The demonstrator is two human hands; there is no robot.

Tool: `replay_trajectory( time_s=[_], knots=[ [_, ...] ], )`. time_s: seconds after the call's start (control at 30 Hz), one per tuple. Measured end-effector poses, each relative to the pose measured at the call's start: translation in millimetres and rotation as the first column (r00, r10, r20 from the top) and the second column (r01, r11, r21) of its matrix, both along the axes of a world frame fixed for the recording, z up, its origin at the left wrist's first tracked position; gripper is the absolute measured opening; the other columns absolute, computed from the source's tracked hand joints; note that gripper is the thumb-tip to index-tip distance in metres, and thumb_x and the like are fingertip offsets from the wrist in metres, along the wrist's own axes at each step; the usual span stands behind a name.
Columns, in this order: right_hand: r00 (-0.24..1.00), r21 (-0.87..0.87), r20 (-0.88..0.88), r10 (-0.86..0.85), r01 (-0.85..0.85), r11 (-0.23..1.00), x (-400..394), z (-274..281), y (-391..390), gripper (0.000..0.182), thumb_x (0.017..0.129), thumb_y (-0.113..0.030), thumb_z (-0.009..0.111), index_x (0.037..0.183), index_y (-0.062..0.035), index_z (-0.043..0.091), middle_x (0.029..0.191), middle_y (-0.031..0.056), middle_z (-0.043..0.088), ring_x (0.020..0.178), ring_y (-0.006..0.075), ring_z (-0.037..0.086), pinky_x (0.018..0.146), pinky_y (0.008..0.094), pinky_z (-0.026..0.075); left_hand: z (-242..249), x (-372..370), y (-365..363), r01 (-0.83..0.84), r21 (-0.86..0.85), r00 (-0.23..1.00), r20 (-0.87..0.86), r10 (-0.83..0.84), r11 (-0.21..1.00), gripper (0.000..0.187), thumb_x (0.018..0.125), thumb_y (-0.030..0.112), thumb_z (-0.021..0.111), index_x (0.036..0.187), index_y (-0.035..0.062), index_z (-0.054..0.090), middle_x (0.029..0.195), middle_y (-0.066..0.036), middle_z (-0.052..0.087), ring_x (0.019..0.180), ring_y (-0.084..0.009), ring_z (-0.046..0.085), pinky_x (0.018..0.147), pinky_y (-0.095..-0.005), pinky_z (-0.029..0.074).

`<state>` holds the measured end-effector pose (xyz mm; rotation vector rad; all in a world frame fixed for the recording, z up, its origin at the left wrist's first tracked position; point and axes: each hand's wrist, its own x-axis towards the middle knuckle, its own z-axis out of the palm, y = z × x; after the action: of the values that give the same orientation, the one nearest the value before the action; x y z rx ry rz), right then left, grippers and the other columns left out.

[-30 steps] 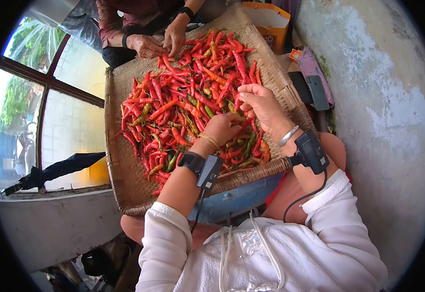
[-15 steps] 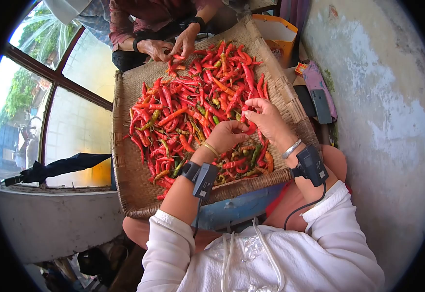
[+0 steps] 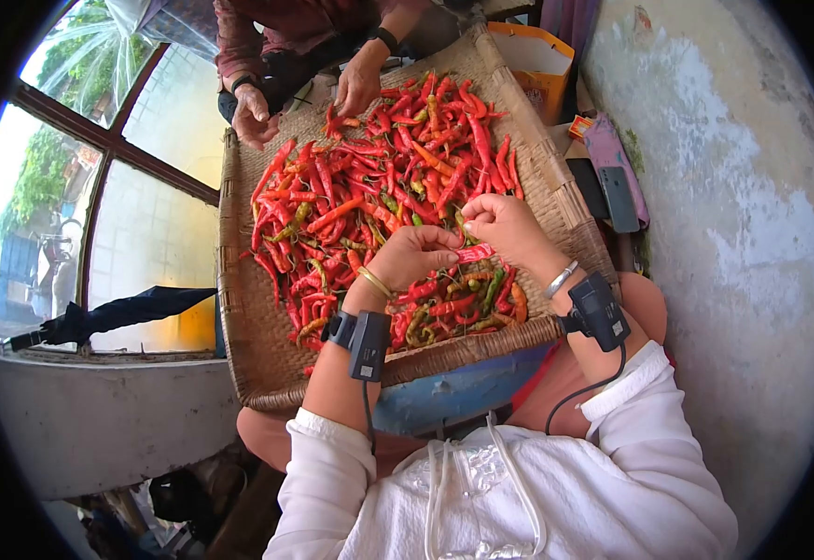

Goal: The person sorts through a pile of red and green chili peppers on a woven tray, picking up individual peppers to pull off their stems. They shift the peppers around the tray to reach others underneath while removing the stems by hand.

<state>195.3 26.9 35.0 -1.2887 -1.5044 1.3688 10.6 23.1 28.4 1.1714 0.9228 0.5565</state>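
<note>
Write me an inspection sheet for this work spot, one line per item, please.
Surface: woven tray with raised rim, bare weave showing around the pile.
Job's things: peppers, mostly red, some green or orange, heaped together.
Clutter: phone and orange box beyond the tray's right side; dark umbrella by the window.
Hands: left hand has a grip on a red pepper; right hand close by, contents unclear.
Cables: one dark cable from each wrist box, apart from the peppers.
Surroundings: worn wall at right; another person's hands over the far edge.
</note>
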Motion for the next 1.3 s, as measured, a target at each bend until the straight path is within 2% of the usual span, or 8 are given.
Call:
replay_trajectory(
  time_s=[0.33,0.47,0.53,0.6,0.7,0.8,1.2,1.3],
  knots=[
    [0.879,0.418,0.382,-0.284,0.11,0.902,6.6,7.4,3.8,0.014,0.07,-0.014,0.06,0.08,-0.0048,0.06,0.069,0.011,0.06,0.065,0.0261,0.059,0.059,0.0355,0.045,18.2,-15.6,3.3,0.169,0.036,0.936,-0.32,-0.148,0.985,0.011,0.078,0.014,0.062,0.084,0.0038,0.063,0.066,0.002,0.058,0.053,-0.0016,0.047,0.046,-0.0148,0.036],
    [0.927,0.313,0.158,-0.341,0.28,0.907,10.5,-2.0,11.7,0.017,0.072,-0.014,0.061,0.085,-0.0039,0.06,0.07,0.0091,0.061,0.065,0.0188,0.06,0.06,0.0284,0.047,15.6,-54.1,15.6,-0.26,0.11,0.963,-0.039,0.266,0.959,0.013,0.082,0.017,0.057,0.083,0.0053,0.061,0.064,-0.001,0.057,0.048,-0.0025,0.045,0.042,-0.0164,0.035],
    [0.939,0.227,0.149,-0.309,0.271,0.935,9.2,-5.8,13.0,0.019,0.073,-0.015,0.061,0.087,-0.0028,0.06,0.072,0.0084,0.062,0.066,0.0159,0.06,0.062,0.0262,0.047,14.2,-54.6,22.8,-0.606,-0.013,0.741,0.355,0.57,0.795,0.021,0.086,0.021,0.051,0.095,0.0041,0.058,0.071,-0.002,0.059,0.046,-0.0037,0.042,0.042,-0.0164,0.036],
    [0.963,0.147,0.104,-0.25,0.233,0.961,7.1,-6.4,11.9,0.019,0.073,-0.015,0.061,0.087,-0.0018,0.06,0.073,0.0077,0.062,0.066,0.0145,0.06,0.061,0.0258,0.047,11.3,-51.8,23.8,-0.685,-0.008,0.711,0.208,0.672,0.728,0.026,0.086,0.023,0.051,0.104,0.0033,0.054,0.075,-0.003,0.061,0.047,-0.0041,0.044,0.042,-0.0171,0.036],
    [0.969,0.134,0.162,-0.187,0.166,0.977,4.1,0.9,8.8,0.019,0.074,-0.014,0.061,0.087,-0.0012,0.06,0.073,0.0073,0.063,0.065,0.0133,0.059,0.061,0.0253,0.047,-20.0,-31.0,18.3,-0.24,0.279,0.877,-0.349,0.331,0.93,0.026,0.081,0.022,0.057,0.094,0.0001,0.06,0.075,-0.005,0.062,0.053,-0.0102,0.052,0.049,-0.0236,0.043],
    [0.98,0.104,0.134,-0.147,0.134,0.986,3.9,-5.6,9.6,0.018,0.074,-0.014,0.06,0.087,-0.0012,0.06,0.074,0.0079,0.063,0.063,0.0132,0.059,0.06,0.0259,0.047,-30.6,-7.6,5.8,0.361,0.445,0.719,-0.693,0.06,0.82,0.019,0.069,0.016,0.065,0.084,0.0047,0.063,0.071,-0.011,0.063,0.063,-0.0198,0.061,0.059,-0.0286,0.047],
    [0.782,-0.299,-0.44,-0.442,0.337,0.893,8.5,7.5,9.0,0.016,0.082,-0.011,0.052,0.096,-0.0034,0.054,0.071,0.0009,0.055,0.052,0.0054,0.048,0.041,0.016,0.036,-29.0,47.1,16.7,0.372,0.666,0.608,-0.701,0.372,0.646,0.027,0.069,0.024,0.061,0.093,0.0121,0.059,0.082,-0.009,0.056,0.075,-0.0297,0.056,0.067,-0.0389,0.045],
    [0.727,-0.328,-0.485,-0.486,0.364,0.872,10.0,2.9,8.9,0.015,0.082,-0.01,0.051,0.095,-0.0043,0.054,0.071,0.0015,0.056,0.052,0.0053,0.05,0.04,0.016,0.036,-35.1,64.5,36.0,0.424,0.826,0.595,-0.564,0.573,0.372,0.035,0.064,0.027,0.063,0.096,0.0139,0.056,0.094,-0.007,0.051,0.087,-0.0268,0.047,0.075,-0.0352,0.041]
  ],
)
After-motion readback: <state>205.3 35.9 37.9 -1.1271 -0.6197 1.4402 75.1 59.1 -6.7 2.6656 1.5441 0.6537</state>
